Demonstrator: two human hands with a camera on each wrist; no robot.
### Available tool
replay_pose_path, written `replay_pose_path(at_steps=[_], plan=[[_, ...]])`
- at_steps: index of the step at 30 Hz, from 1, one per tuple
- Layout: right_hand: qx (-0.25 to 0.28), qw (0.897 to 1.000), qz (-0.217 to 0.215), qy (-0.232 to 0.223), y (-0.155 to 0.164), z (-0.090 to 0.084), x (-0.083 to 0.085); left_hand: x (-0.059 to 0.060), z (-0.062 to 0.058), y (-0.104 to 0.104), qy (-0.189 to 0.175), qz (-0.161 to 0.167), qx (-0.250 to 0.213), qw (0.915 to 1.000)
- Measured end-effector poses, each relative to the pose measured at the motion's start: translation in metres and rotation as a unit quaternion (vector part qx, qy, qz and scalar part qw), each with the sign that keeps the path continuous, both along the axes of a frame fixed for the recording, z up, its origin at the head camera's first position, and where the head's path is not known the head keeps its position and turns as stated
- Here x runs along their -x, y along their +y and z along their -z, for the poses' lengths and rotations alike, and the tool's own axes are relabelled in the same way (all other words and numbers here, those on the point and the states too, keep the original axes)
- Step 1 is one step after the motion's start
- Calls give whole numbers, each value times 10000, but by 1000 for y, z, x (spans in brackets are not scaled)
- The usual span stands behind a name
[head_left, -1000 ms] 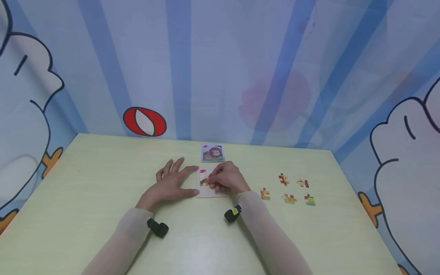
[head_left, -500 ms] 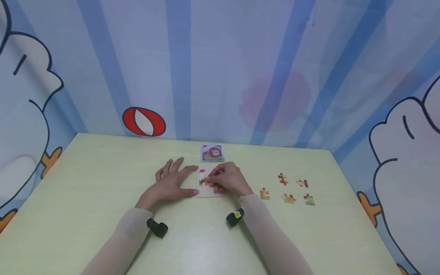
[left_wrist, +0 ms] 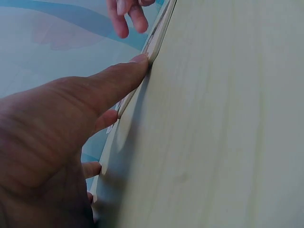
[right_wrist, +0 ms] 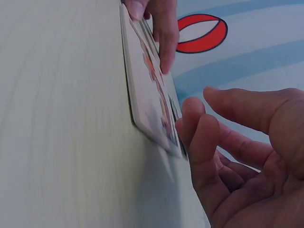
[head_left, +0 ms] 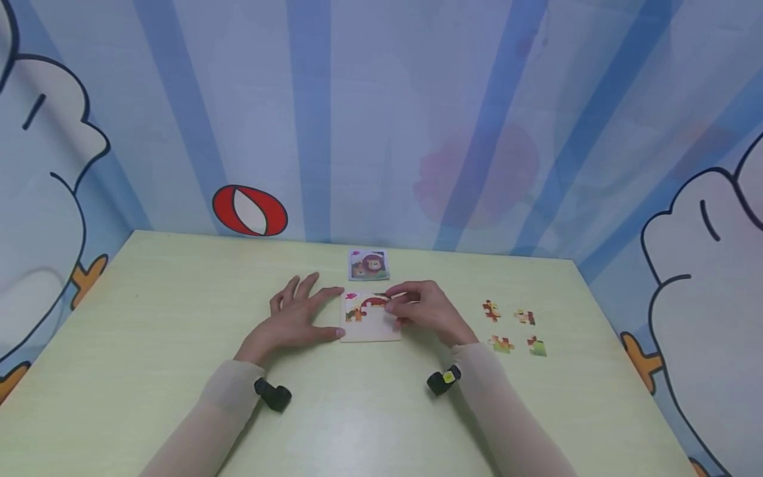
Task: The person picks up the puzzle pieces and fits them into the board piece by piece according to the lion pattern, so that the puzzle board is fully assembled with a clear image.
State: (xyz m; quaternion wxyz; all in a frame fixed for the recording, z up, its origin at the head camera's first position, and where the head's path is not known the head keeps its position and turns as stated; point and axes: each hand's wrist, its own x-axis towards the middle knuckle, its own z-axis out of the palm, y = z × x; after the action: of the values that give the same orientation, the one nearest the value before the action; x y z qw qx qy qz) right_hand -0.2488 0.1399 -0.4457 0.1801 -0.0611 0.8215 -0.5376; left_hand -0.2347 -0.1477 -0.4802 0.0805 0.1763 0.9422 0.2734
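Fingers loosely curled and holding nothing, the right hand (head_left: 426, 310) hovers at the right edge of the puzzle board (head_left: 371, 328); its fingertips (right_wrist: 197, 124) sit just beside the board's corner in the right wrist view; whether they touch it I cannot tell; over on the other side the left hand (head_left: 296, 318) lies flat on the table (head_left: 149, 344), fingers spread, thumb (left_wrist: 124, 78) pressed against the board's left edge; on the board a few placed pieces (head_left: 365, 306) show red and orange; beyond it lies the lion picture card (head_left: 368, 264); well to the right four loose pieces (head_left: 514, 329) sit scattered on the table.
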Motion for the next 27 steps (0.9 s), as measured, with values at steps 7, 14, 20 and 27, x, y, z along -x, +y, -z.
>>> replay_pose_path(at_steps=[7, 14, 20, 27], plan=[[53, 9997, 253, -57, 36, -4, -1, 0, -1, 1, 48, 30, -48, 10000], [-118, 9992, 373, 106, 77, -5, -3, -1, -1, 0, 25, 38, -41, 10000], [-250, 9977, 634, -15, 105, -7, -6, -2, -2, 0, 10, 32, -51, 10000], [-946, 9920, 817, 179, 131, -6, -7, -2, -2, -1, 9, 45, -69, 10000]])
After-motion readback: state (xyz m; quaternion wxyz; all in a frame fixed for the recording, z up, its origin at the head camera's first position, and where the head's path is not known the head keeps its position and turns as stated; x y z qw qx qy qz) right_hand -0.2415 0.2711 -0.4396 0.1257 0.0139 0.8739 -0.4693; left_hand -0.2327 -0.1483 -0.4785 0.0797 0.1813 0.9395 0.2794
